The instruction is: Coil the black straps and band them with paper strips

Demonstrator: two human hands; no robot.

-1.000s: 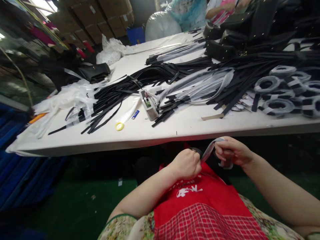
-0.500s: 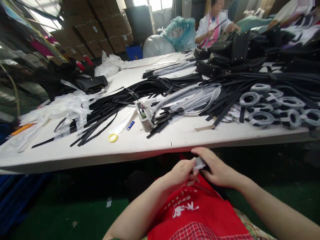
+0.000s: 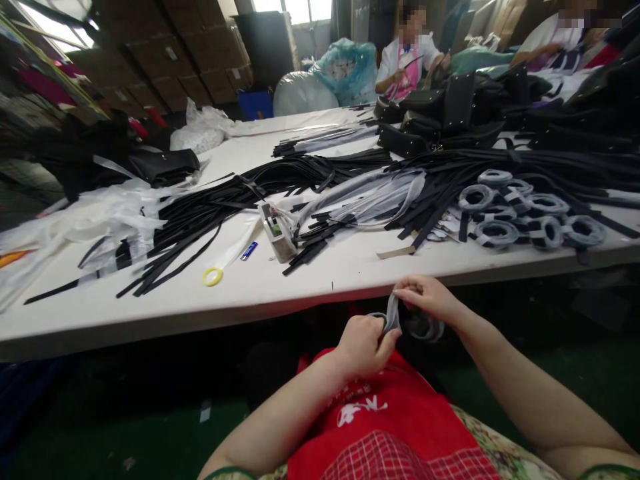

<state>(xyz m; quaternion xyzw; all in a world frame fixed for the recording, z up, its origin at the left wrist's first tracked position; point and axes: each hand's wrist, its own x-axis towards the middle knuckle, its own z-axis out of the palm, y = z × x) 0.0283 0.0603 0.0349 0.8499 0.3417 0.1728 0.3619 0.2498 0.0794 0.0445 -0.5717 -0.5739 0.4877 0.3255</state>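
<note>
Just off the table's front edge, above my red apron, I hold a strap wrapped in greyish clear plastic (image 3: pixel 393 311). My left hand (image 3: pixel 366 343) is closed round the lower part of it, the thumb pressed on top. The thumb and fingers of my right hand (image 3: pixel 429 297) pinch the upper end of the strip. Below my right hand hangs a loop of the same wrapped material (image 3: pixel 425 328), partly lost in shadow. Several finished-looking coils of wrapped strap (image 3: pixel 496 233) are heaped on the table at the right.
Long black straps (image 3: pixel 200 207) spread over the white table (image 3: pixel 300 293). Near the front lie a yellow tape ring (image 3: pixel 212 277), a blue lighter (image 3: pixel 249 251) and a clear plastic box (image 3: pixel 277 233). Black bags (image 3: pixel 440 113) pile up behind. A co-worker (image 3: pixel 407 60) stands across the table.
My right hand has risen slightly and now pinches the strip's end, where before its fingers were spread. A strip now stretches between my hands. The view has shifted a little to the right.
</note>
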